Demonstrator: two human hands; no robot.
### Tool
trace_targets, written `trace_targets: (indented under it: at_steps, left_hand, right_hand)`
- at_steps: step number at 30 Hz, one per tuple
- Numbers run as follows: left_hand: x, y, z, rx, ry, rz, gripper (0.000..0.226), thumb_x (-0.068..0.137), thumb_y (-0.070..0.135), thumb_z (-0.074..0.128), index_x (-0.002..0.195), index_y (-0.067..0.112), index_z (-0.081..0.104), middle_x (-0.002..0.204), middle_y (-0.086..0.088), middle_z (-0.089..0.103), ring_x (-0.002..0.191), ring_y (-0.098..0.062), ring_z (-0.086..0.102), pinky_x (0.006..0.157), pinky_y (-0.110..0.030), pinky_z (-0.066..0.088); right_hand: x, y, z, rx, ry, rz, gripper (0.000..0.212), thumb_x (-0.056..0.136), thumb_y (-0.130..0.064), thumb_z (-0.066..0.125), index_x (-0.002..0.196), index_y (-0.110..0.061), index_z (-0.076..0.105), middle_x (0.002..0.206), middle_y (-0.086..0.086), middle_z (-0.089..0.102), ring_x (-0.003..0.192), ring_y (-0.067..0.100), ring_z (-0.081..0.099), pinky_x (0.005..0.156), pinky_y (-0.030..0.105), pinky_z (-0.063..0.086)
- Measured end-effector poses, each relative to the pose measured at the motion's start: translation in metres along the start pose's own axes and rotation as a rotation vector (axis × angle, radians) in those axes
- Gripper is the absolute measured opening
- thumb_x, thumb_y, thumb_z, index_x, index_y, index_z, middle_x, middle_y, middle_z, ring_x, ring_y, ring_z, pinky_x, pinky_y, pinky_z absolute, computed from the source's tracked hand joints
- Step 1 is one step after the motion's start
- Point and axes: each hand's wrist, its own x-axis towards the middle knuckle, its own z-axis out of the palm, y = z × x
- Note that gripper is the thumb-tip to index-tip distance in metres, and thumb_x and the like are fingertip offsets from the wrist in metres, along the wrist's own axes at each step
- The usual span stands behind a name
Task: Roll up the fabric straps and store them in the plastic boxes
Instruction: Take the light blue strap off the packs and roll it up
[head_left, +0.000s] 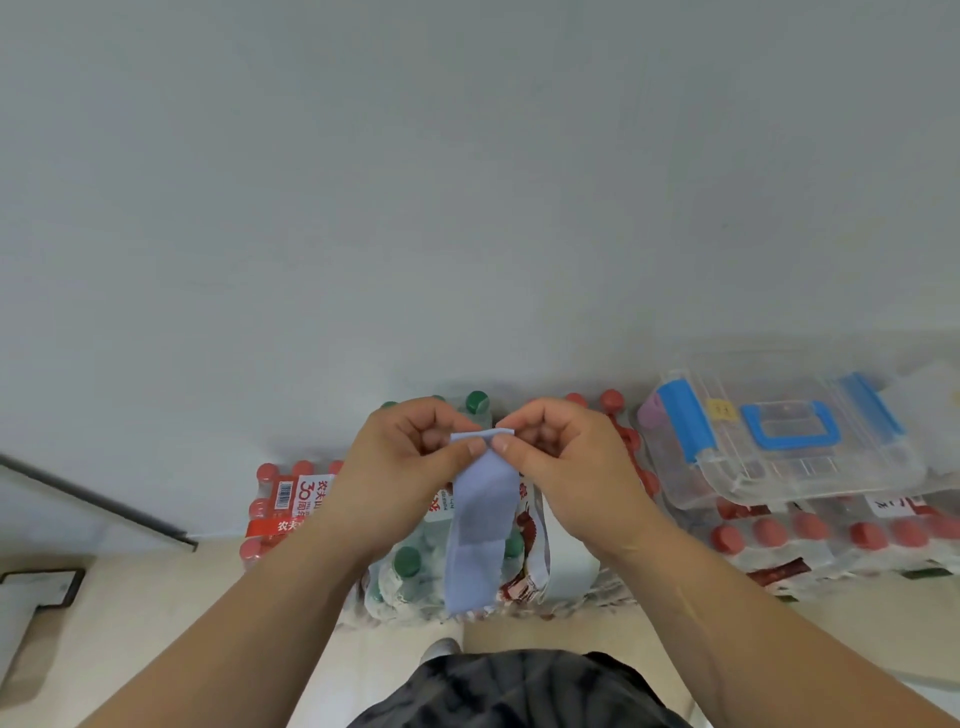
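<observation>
I hold the long light-blue fabric strap (480, 514) up in front of me. My left hand (410, 467) and right hand (566, 467) both pinch its top edge, thumbs side by side. The strap hangs straight down from my grip, so I think the roll starts here. The clear plastic box with blue clips (779, 436) sits shut, nearer my right hand.

Both hands meet at frame centre, left hand (410, 457) and right hand (566, 462) touching the strap (480, 514) top edge; strap hangs down between forearms. Bottle packs (291, 509) sit behind hands, along the wall. Plastic box (779, 441) rests on packs, right of frame.
</observation>
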Motion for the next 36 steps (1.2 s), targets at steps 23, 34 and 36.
trace_targets:
  at_steps: [23, 34, 36]
  left_hand:
    - [-0.103, 0.033, 0.154, 0.051, 0.070, 0.037, 0.017, 0.085, -0.010, 0.068, 0.077, 0.005, 0.073, 0.064, -0.013, 0.067, 0.062, -0.014, 0.059, 0.059, -0.023, 0.049]
    - [-0.145, 0.020, 0.215, 0.226, 0.095, 0.019, 0.022, 0.088, 0.001, 0.071, 0.080, 0.022, 0.074, 0.072, -0.005, 0.075, 0.067, -0.013, 0.066, 0.064, -0.027, 0.053]
    - [-0.151, 0.020, 0.218, 0.268, 0.102, 0.068, 0.021, 0.087, 0.002, 0.073, 0.078, 0.021, 0.074, 0.068, -0.007, 0.071, 0.064, -0.015, 0.062, 0.063, -0.029, 0.051]
  right_hand:
    - [-0.131, 0.003, -0.118, 0.141, -0.092, -0.063, 0.019, 0.089, -0.003, 0.072, 0.082, -0.020, 0.074, 0.079, 0.010, 0.074, 0.074, 0.017, 0.068, 0.071, 0.034, 0.056]
    - [-0.182, 0.021, -0.168, 0.120, -0.184, -0.078, 0.012, 0.090, -0.005, 0.072, 0.088, -0.016, 0.071, 0.075, 0.007, 0.069, 0.072, 0.019, 0.061, 0.071, 0.036, 0.053]
    - [-0.186, 0.017, -0.176, 0.110, -0.229, -0.057, 0.014, 0.091, -0.007, 0.072, 0.099, -0.018, 0.070, 0.073, 0.018, 0.065, 0.068, 0.022, 0.057, 0.070, 0.035, 0.051]
